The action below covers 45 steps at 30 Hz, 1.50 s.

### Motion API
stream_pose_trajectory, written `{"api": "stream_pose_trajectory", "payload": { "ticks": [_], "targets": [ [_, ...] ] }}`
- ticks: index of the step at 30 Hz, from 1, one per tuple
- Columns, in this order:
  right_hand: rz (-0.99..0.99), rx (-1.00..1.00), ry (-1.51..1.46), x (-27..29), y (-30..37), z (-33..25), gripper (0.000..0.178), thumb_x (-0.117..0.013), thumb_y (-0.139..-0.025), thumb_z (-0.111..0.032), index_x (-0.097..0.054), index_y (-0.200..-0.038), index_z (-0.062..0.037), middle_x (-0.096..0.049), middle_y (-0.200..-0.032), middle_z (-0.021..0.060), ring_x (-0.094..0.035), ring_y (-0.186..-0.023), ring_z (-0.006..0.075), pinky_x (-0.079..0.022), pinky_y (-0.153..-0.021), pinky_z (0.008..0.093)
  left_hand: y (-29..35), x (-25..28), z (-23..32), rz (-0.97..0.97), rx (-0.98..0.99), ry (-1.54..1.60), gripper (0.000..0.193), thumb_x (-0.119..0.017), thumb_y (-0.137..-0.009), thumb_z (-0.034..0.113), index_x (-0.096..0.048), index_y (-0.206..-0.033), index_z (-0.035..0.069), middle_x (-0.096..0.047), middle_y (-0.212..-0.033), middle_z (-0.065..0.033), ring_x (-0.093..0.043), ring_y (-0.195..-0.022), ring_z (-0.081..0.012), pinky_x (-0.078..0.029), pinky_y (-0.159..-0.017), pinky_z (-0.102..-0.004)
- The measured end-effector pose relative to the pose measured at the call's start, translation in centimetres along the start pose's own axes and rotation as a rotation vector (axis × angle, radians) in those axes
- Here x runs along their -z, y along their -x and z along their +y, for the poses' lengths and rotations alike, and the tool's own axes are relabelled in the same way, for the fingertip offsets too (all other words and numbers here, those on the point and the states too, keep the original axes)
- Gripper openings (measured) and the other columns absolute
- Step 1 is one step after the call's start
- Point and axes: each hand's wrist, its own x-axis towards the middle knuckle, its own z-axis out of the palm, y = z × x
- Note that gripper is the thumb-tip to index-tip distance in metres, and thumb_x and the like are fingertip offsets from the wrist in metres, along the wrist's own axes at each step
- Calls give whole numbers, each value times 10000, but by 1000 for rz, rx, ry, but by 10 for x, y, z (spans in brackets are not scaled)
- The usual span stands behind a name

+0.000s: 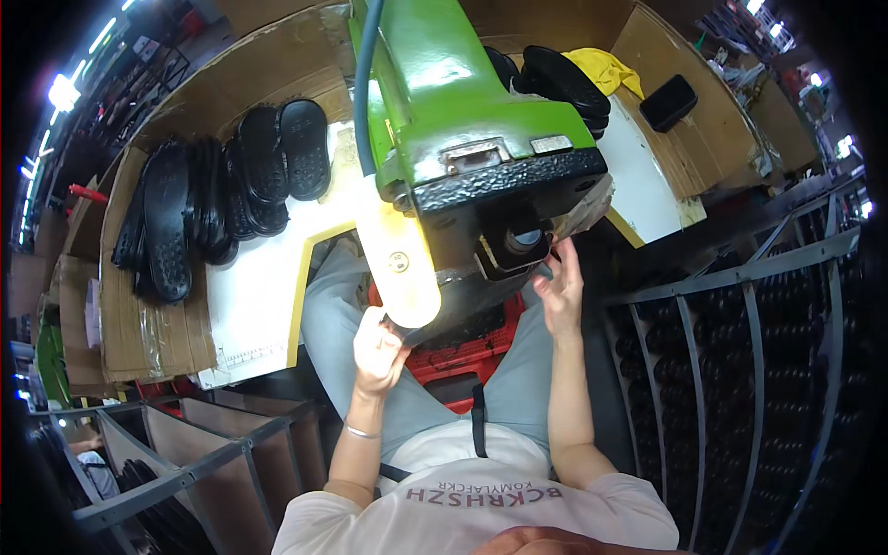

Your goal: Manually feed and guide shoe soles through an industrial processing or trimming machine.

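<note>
Under the black head of a green machine (499,120), a dark flat piece (467,289) spans the space between my hands; the head hides much of it, and its kind cannot be told. My left hand (379,356) pinches its near left end, beside a rounded pale-yellow tongue (400,273) under bright light. At the other side my right hand (562,289) has thumb and fingers closed around a dark edge, close to the black block at the machine's underside. The fingertips are partly hidden there.
Black shoe soles (305,148) stand in rows on the white table (254,296) at left, with more soles (560,83) behind the machine. Cardboard walls (157,324) border the table. A yellow cloth (606,69) lies at back right. Metal racks (740,273) flank me; a red crate (472,361) is below.
</note>
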Motion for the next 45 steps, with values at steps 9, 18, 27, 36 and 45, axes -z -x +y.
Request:
{"api": "stream_pose_trajectory", "payload": {
  "ticks": [9, 18, 27, 36, 45],
  "targets": [
    [142, 195, 52, -18, -8, -22, 1003, -856, -653, -81, -244, -1447, -48, -371, -1354, 121, -445, -1181, 234, -418, -980, 338, -16, -13, -7, -30, -40, 38, 421, -721, -827, 209, -471, -1090, -6, -559, -965, -57, -550, -876, -119, -463, -776, -248],
    [86, 302, 237, -54, -2, -13, 962, -869, -616, -48, -311, -1397, 18, -339, -1258, 56, -496, -1085, 201, -489, -902, 328, -24, 29, 6, 29, -290, -315, 625, -896, -611, 284, -486, -1003, 24, -601, -952, -117, -596, -814, -168, -491, -735, -278],
    [92, 357, 298, -88, 17, 24, 858, -911, -531, -104, -474, -1251, 57, -481, -1166, 119, -567, -1009, 241, -511, -864, 340, -10, 100, 18, -24, -184, -131, 485, -878, -616, 150, -491, -886, 44, -546, -888, -67, -578, -916, -224, -469, -827, -341],
    [70, 775, 842, -94, 16, 18, 810, -909, -473, -148, -565, -1178, 53, -603, -1096, 190, -613, -942, 344, -523, -786, 394, -55, 50, 6, -249, -134, -1240, 328, -791, -645, 176, -594, -857, 22, -644, -839, -137, -643, -851, -308, -429, -992, -467],
    [-15, 263, 182, -71, 9, 58, 450, -786, -743, -96, -579, -1116, 46, -622, -1025, 93, -608, -924, 205, -461, -838, 292, -48, 8, -90, 40, -361, -597, 295, -742, -749, -47, -592, -1001, -18, -660, -946, -97, -646, -856, -178, -524, -765, -289]
  ]
}}
